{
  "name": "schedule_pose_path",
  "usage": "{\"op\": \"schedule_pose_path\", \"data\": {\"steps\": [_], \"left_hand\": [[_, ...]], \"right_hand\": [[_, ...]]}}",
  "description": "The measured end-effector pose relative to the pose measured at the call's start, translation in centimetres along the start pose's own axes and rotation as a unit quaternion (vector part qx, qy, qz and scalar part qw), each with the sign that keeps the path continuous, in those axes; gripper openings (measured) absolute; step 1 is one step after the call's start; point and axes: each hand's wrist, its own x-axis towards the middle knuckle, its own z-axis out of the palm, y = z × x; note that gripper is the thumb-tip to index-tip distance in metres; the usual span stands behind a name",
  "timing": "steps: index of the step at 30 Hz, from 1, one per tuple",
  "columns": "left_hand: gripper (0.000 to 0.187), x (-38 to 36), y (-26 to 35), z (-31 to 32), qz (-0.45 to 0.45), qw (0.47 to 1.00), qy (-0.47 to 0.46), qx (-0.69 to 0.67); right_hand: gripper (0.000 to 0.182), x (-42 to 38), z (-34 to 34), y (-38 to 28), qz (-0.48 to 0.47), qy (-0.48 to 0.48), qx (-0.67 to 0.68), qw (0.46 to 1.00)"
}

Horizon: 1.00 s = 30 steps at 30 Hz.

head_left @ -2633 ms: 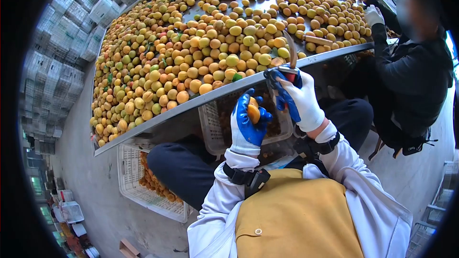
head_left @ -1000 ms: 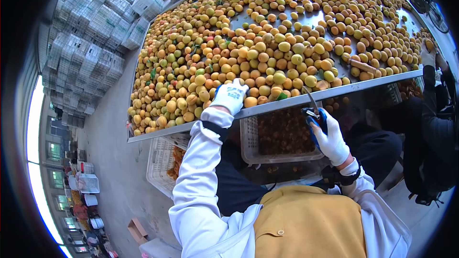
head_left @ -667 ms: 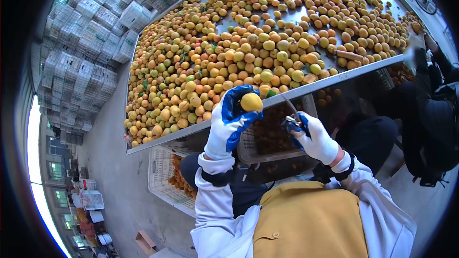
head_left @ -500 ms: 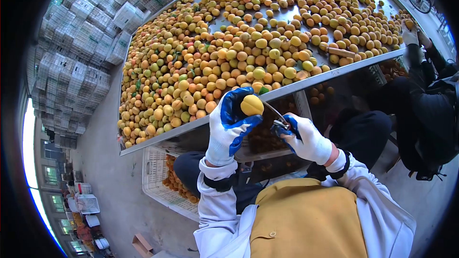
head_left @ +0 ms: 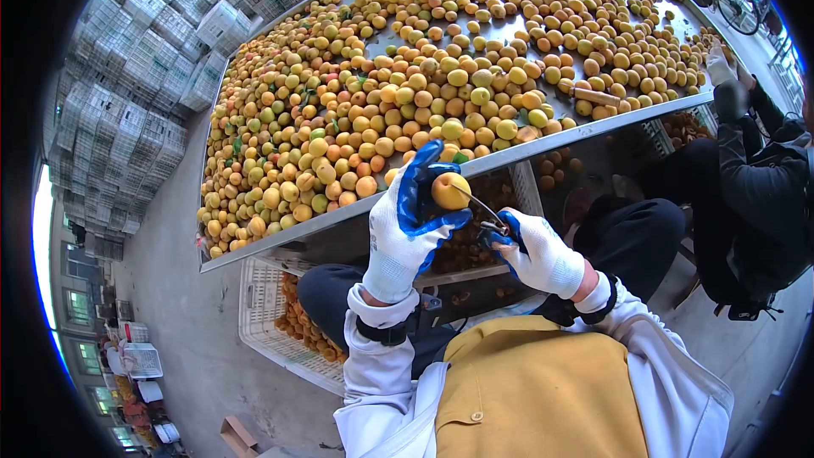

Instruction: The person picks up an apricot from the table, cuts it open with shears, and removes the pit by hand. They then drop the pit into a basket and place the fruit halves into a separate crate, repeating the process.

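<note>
My left hand [head_left: 402, 233], in a white glove with a blue coated palm, is closed round a yellow apricot [head_left: 450, 192] in front of the table's near edge. In my right hand [head_left: 540, 252], gloved the same way, is a thin curved knife [head_left: 482, 207]; its handle is mostly hidden by the fingers. The blade reaches left, and its tip meets the apricot's right side near the stem dimple. Whether the tip has gone into the flesh cannot be made out. Loose apricots [head_left: 365, 131] cover much of the metal table just beyond both hands.
The table's metal rim [head_left: 585, 131] runs in front of me. Below it stand a white crate [head_left: 259, 309] of orange fruit pieces and another crate [head_left: 527, 191]. A wooden-looking stick [head_left: 596, 97] lies among the apricots. At right sits another person [head_left: 759, 178]. Stacked crates [head_left: 127, 136] rise at left.
The apricot has turned in my left hand, so its dimple now shows by the blade tip. My left index finger has straightened upward. The view has shifted slightly.
</note>
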Motion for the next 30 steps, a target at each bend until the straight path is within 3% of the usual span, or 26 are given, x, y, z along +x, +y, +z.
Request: {"op": "schedule_pose_path", "data": {"steps": [1, 3, 4, 6, 9, 11, 13, 14, 15, 17, 18, 21, 27, 29, 30], "left_hand": [[0.069, -0.1, 0.1, 0.1, 0.0, 1.0, 0.0, 0.0], [0.091, -0.2, 0.3, 0.4, 0.026, 0.998, 0.017, 0.056], [0.091, -0.2, 0.3, 0.3, 0.025, 0.998, 0.017, 0.055], [0.094, -0.2, 0.3, 0.1, 0.064, 0.982, -0.011, 0.177], [0.096, -0.2, 0.7, 0.6, 0.064, 0.981, -0.038, 0.18], [0.095, -0.1, -0.4, 0.9, 0.036, 0.993, -0.028, 0.112], [0.092, 0.1, -1.8, 1.8, -0.022, 0.997, 0.011, -0.079], [0.075, -0.2, -2.3, 2.6, -0.029, 0.988, 0.026, -0.152], [0.075, -0.3, -2.6, 3.3, -0.03, 0.987, 0.024, -0.153], [0.059, -0.6, -3.5, 4.4, -0.11, 0.946, 0.064, -0.297], [0.044, -0.7, -4.0, 5.2, -0.109, 0.956, 0.08, -0.26], [0.038, -0.5, -5.8, 6.5, -0.134, 0.938, 0.089, -0.308], [0.037, -0.3, -6.3, 6.7, -0.164, 0.959, 0.068, -0.222], [0.03, 0.1, -6.3, 7.5, -0.136, 0.94, 0.107, -0.296], [0.03, 0.2, -6.8, 7.4, -0.167, 0.911, 0.11, -0.36]], "right_hand": [[0.013, 0.0, -0.1, 0.0, 0.0, 0.0, 0.0, 1.0], [0.013, -0.1, -0.4, 0.0, -0.019, -0.016, -0.009, 1.0], [0.013, 0.0, -0.6, 0.0, -0.018, -0.016, -0.009, 1.0], [0.013, 0.1, -0.9, -0.1, -0.026, -0.038, -0.045, 0.998], [0.011, 0.5, -0.9, -0.4, -0.029, -0.023, -0.051, 0.998], [0.011, 0.5, -0.5, -0.4, -0.007, -0.017, -0.035, 0.999], [0.011, 0.3, 0.2, -0.3, 0.014, -0.008, -0.019, 1.0], [0.012, 0.2, 0.8, -0.2, 0.038, 0.014, -0.015, 0.999], [0.014, 0.2, 1.2, 0.0, 0.063, 0.035, -0.011, 0.997], [0.017, 0.2, 1.7, 1.0, 0.068, 0.041, 0.006, 0.997], [0.017, 0.2, 2.2, 1.9, 0.064, 0.068, 0.009, 0.996], [0.017, 0.1, 2.4, 3.7, 0.07, 0.1, 0.001, 0.992], [0.019, -0.3, 2.3, 4.0, 0.085, 0.112, -0.012, 0.99], [0.019, -0.5, 3.1, 4.4, 0.089, 0.12, -0.022, 0.989], [0.019, -0.6, 3.7, 5.0, 0.075, 0.131, -0.031, 0.988]]}}
